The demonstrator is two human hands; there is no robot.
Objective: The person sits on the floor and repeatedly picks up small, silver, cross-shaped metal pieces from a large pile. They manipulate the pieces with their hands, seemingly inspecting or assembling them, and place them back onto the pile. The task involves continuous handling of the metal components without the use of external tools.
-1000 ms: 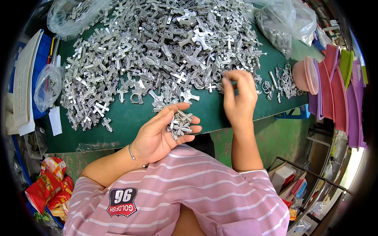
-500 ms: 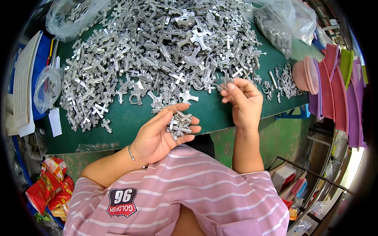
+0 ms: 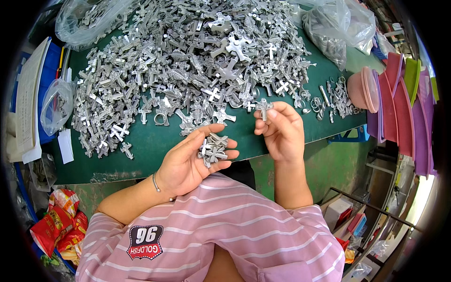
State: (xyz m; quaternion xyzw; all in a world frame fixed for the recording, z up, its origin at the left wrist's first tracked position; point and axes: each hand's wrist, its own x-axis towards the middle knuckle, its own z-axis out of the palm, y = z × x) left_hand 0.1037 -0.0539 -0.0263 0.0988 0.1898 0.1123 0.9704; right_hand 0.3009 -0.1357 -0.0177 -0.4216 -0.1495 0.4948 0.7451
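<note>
My left hand [image 3: 188,157] lies palm up before the table edge, its fingers curled around a small heap of silvery metal crosses [image 3: 214,149]. Between the thumb and fingers of my right hand [image 3: 284,129] is one metal cross [image 3: 264,109], held upright just above the green table [image 3: 249,136]. Beyond both hands spreads a large pile of silvery metal pieces [image 3: 188,70], many of them cross-shaped, with some larger crosses [image 3: 238,48] on top. A metal ring [image 3: 161,119] lies at the pile's near edge, close to my left hand.
Right of the pile lies a smaller group of metal pieces [image 3: 340,96]. Pink and purple plastic bins [image 3: 399,113] stand at the right edge. Clear plastic bags [image 3: 329,33] sit at the back. Papers [image 3: 33,103] and a blue tray [image 3: 50,80] are at left.
My right hand has drawn back from the pile's edge, moving left and slightly nearer, with a metal cross now plainly visible in its fingers. My left hand has stayed nearly still.
</note>
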